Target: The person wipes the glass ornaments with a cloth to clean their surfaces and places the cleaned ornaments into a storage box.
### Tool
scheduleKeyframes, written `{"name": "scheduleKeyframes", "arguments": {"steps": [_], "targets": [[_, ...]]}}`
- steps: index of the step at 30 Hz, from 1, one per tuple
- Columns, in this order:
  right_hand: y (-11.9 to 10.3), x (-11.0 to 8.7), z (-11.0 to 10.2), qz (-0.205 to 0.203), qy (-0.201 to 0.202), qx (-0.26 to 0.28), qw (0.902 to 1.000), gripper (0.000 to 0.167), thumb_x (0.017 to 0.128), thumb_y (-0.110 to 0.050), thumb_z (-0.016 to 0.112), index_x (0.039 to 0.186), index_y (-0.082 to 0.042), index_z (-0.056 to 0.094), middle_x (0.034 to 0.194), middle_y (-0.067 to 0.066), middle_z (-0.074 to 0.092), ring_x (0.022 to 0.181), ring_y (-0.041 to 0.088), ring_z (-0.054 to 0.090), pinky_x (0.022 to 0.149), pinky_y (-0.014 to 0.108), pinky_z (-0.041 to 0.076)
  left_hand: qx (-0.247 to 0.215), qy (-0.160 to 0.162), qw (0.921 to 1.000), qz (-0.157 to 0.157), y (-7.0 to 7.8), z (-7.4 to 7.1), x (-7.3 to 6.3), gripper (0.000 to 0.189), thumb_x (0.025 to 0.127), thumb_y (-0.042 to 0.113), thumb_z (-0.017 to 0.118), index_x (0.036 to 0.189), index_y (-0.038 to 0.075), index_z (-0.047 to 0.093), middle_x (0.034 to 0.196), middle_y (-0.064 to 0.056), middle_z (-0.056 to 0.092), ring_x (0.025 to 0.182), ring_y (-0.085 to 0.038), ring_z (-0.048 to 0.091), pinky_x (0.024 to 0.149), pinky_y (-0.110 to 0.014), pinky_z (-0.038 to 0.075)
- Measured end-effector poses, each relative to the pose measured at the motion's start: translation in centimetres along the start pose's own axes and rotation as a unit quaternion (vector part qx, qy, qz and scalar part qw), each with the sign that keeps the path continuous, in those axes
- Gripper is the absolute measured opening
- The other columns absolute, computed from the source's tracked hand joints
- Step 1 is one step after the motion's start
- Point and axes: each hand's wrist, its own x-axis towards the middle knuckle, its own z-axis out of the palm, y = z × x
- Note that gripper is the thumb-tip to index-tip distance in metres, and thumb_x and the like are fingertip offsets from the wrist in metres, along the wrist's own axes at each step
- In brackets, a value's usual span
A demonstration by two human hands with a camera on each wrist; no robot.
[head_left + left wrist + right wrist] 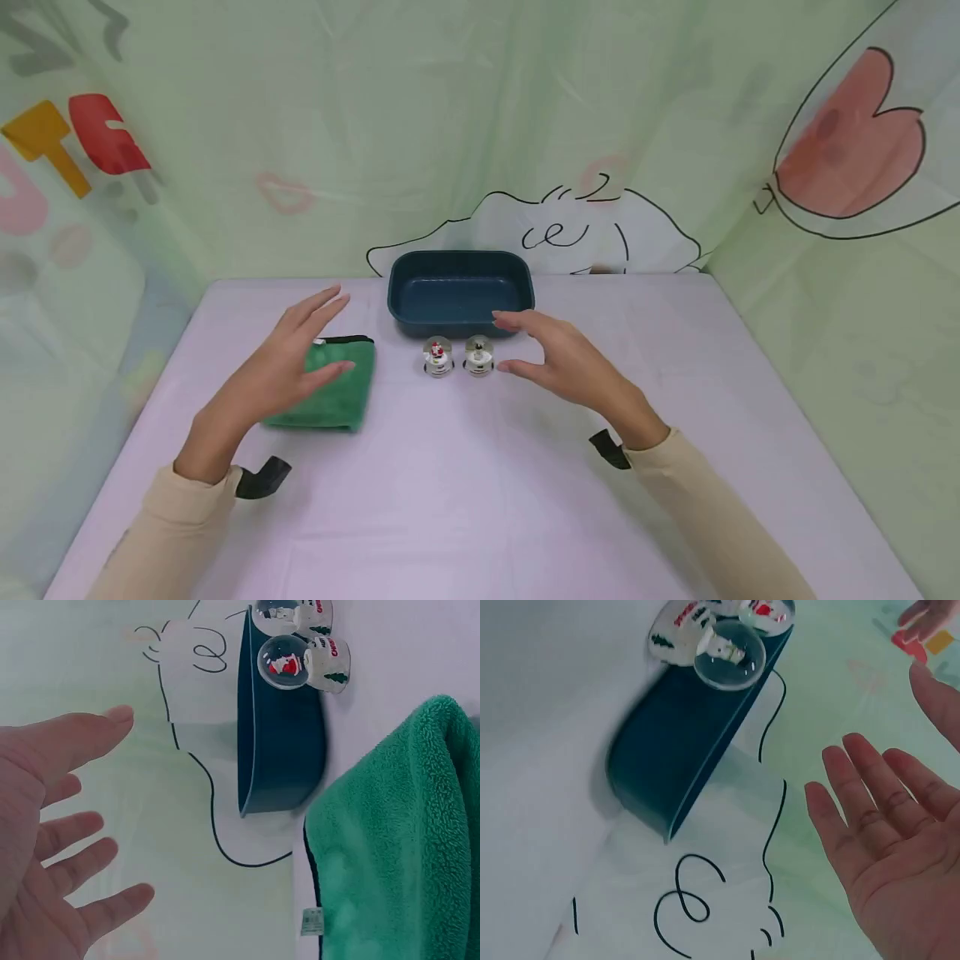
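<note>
Two small snow globes with white bases stand side by side on the table, the left snow globe (438, 357) with a red figure inside and the right snow globe (478, 356) with a pale one. Behind them sits a dark blue rectangular bin (461, 328). A folded green towel (337, 400) lies to their left. Over the towel hovers my left hand (281, 362), fingers spread and holding nothing. My right hand (566, 362) hovers just right of the globes, its fingers extended and its palm bare in the right wrist view.
A pale lilac cloth covers the table (450, 517). Light green curtains (450, 125) with printed drawings hang behind it and along both sides. The bin stands near the table's back edge. A black strap (262, 478) hangs at the left wrist, another strap (609, 450) at the right.
</note>
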Motion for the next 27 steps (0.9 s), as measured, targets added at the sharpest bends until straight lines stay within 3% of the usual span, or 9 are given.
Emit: {"name": "scheduleKeyframes", "arguments": {"steps": [7, 11, 15, 20, 27], "targets": [[0.4, 1.5, 1.6, 0.009, -0.025, 0.098, 0.9948, 0.063, 0.084, -0.010, 0.084, 0.141, -0.002, 0.057, 0.132, 0.011, 0.067, 0.122, 0.029, 0.064, 0.102, 0.049, 0.052, -0.075, -0.017, 0.9969, -0.016, -1.9, 0.2, -0.3, 0.083, 0.081, 0.007, 0.086, 0.152, 0.005, 0.044, 0.150, -0.016, 0.047, 0.134, -0.035, 0.050, 0.101, -0.053, 0.048], [0.8, 2.4, 2.8, 0.015, -0.032, 0.133, 0.9905, 0.061, 0.083, -0.011, 0.085, 0.139, -0.005, 0.060, 0.129, 0.010, 0.069, 0.123, 0.029, 0.063, 0.105, 0.052, 0.049, -0.104, -0.068, 0.9908, -0.052, -3.1, 0.6, -0.8, 0.078, 0.082, 0.008, 0.085, 0.150, 0.005, 0.047, 0.149, -0.016, 0.048, 0.130, -0.038, 0.053, 0.102, -0.056, 0.048], [1.5, 3.2, 3.9, -0.002, -0.034, 0.146, 0.9887, 0.056, 0.084, -0.012, 0.085, 0.135, -0.008, 0.064, 0.127, 0.007, 0.069, 0.124, 0.023, 0.061, 0.107, 0.051, 0.047, -0.088, -0.116, 0.9864, -0.076, -4.2, 1.3, -1.2, 0.071, 0.085, 0.010, 0.083, 0.147, 0.002, 0.049, 0.145, -0.019, 0.051, 0.125, -0.040, 0.056, 0.102, -0.059, 0.047], [1.8, 4.3, 5.1, -0.004, -0.040, 0.111, 0.9930, 0.051, 0.084, -0.011, 0.085, 0.132, -0.007, 0.066, 0.127, 0.010, 0.069, 0.123, 0.023, 0.061, 0.106, 0.046, 0.049, -0.048, -0.159, 0.9817, -0.093, -5.2, 2.4, -1.6, 0.067, 0.085, 0.011, 0.083, 0.144, 0.001, 0.052, 0.135, -0.021, 0.056, 0.120, -0.038, 0.058, 0.098, -0.056, 0.050], [1.3, 5.7, 6.3, 0.041, -0.071, 0.017, 0.9965, 0.053, 0.085, -0.015, 0.084, 0.134, -0.008, 0.064, 0.129, 0.004, 0.067, 0.123, 0.021, 0.061, 0.105, 0.038, 0.050, -0.014, -0.201, 0.9733, -0.109, -6.1, 3.7, -2.0, 0.063, 0.086, 0.018, 0.083, 0.141, 0.002, 0.056, 0.139, -0.027, 0.048, 0.125, -0.044, 0.051, 0.101, -0.061, 0.046]]}}
